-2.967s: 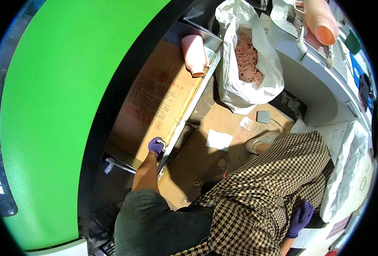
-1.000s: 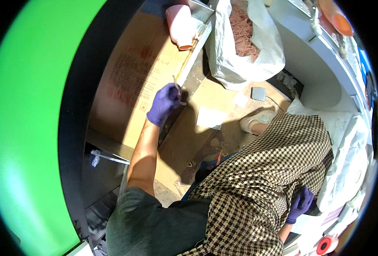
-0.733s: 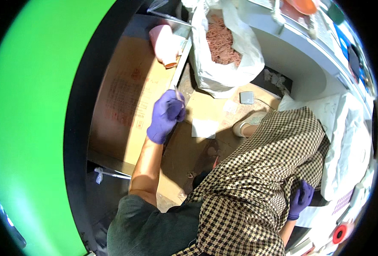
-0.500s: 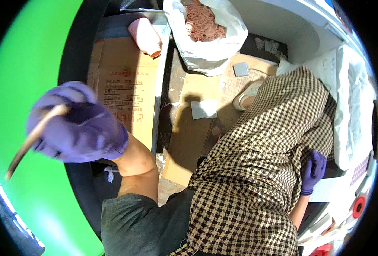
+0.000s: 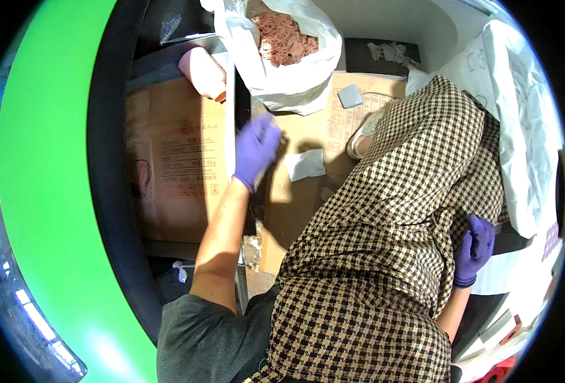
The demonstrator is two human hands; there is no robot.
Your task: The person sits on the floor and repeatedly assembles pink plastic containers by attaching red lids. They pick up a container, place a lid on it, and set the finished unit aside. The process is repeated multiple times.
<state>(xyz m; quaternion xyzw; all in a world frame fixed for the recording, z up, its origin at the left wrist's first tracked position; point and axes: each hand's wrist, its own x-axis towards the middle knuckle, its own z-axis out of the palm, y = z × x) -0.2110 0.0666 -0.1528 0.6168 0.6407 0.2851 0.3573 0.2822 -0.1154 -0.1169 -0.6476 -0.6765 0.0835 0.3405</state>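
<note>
Lowered again, left hand [image 5: 255, 150] hovers beside white rail [image 5: 230, 121].

Flattened brown cardboard sheets [image 5: 174, 172] are covering the floor, with sunlight falling across them in bright patches and hard shadows. A broad green curved surface [image 5: 52, 191] with a black rim [image 5: 113, 185] is sweeping down the left side, while a grey counter wall [image 5: 416, 25] is running along the top. White plastic sheeting [image 5: 525, 127] is hanging at the right.
</note>
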